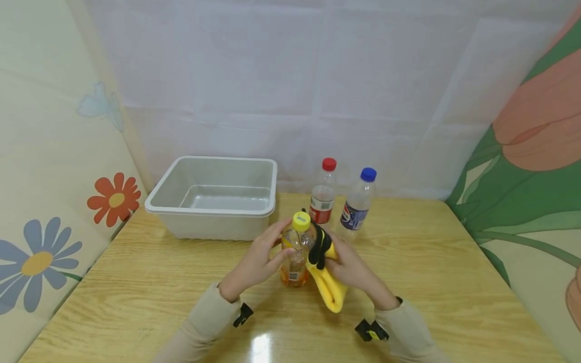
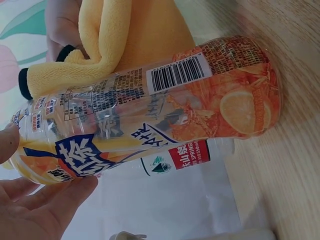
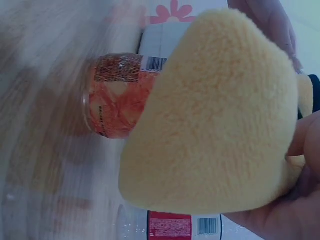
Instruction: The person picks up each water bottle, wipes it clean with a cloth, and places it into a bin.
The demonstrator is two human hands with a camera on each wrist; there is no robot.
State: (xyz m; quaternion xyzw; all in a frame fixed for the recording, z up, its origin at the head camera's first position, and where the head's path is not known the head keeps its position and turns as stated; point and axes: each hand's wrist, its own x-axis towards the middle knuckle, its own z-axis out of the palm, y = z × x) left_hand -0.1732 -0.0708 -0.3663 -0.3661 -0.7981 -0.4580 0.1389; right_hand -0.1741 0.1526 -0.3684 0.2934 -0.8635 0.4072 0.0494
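Note:
A clear bottle (image 1: 297, 254) with a yellow cap and an orange fruit-tea label stands on the table. My left hand (image 1: 260, 259) grips its upper part, thumb on the near side and fingers round the far side. In the left wrist view, that bottle (image 2: 150, 107) spans the picture with the fingers (image 2: 65, 200) at its shoulder. My right hand (image 1: 349, 264) holds a folded yellow cloth (image 1: 329, 287) with black edging against the bottle's right side. Seen from the right wrist, the cloth (image 3: 215, 120) covers much of the bottle (image 3: 117, 95).
Behind the hands stand a red-capped bottle (image 1: 322, 196) and a blue-capped bottle (image 1: 357, 204) with a dark blue label. A pale grey plastic tub (image 1: 213, 224) sits at the back left of the wooden table (image 1: 136, 287). White cloth (image 1: 290, 75) hangs behind.

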